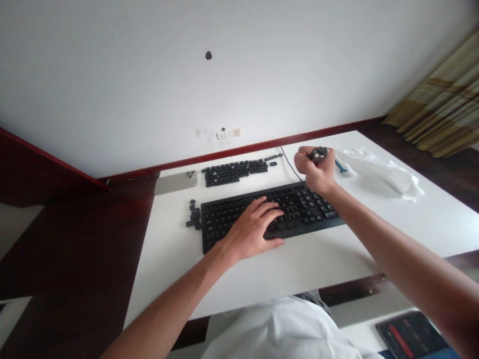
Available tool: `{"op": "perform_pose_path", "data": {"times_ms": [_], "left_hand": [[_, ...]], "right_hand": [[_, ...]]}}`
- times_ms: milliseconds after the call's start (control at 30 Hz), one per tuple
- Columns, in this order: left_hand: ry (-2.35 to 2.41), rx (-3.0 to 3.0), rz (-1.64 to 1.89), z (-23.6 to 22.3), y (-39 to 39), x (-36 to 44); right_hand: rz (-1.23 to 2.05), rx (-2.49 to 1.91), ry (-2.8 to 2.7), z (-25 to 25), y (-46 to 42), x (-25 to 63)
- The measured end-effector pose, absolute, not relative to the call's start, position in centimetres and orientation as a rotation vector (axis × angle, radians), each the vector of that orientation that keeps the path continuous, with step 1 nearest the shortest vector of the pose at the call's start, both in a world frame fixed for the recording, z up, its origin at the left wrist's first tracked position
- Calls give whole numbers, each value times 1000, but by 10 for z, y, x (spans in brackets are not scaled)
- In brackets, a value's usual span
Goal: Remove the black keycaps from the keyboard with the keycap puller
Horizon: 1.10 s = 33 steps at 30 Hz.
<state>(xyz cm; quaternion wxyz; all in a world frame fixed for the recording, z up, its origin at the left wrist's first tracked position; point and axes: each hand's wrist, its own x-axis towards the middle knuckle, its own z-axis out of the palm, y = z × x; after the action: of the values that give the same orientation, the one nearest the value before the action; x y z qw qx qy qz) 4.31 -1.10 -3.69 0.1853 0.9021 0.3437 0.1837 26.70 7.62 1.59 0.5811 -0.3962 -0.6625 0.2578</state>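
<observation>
My left hand (252, 227) rests palm down on the left half of a black computer keyboard (310, 209), its fingers apart and holding nothing. My right hand (316, 172) is raised in a fist above the keyboard's far right corner, gripping a small dark object (318, 154) whose exact kind I cannot tell. Loose black keycaps (234, 172) lie in rows beyond the keyboard, and a small pile of keycaps (193, 215) sits against its left end. A small blue-handled tool (340, 167) lies just right of my right hand.
The white desk (299, 269) also holds a silver phone (175, 182), a crumpled white cloth (381, 172), and a black cable (290, 164). Wall sockets (228, 133) sit above the desk's far edge. A dark case (409, 334) lies at lower right.
</observation>
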Motion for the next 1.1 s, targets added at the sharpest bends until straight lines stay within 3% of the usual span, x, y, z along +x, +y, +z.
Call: {"op": "perform_pose_path", "data": {"times_ms": [300,533,867,1100], "left_hand": [[890,2604,533,-22,-9,40],[783,2621,501,-14,2,30],[1404,2611,716,-15,94,-4],[1307,2790,459,-34,119,18]], "right_hand": [[280,-1121,-1536,-16,92,291],[302,-1117,-1574,-8,86,286],[357,-1092,-1657,-8,79,279],[374,-1092,-1677,-6,77,277]]}}
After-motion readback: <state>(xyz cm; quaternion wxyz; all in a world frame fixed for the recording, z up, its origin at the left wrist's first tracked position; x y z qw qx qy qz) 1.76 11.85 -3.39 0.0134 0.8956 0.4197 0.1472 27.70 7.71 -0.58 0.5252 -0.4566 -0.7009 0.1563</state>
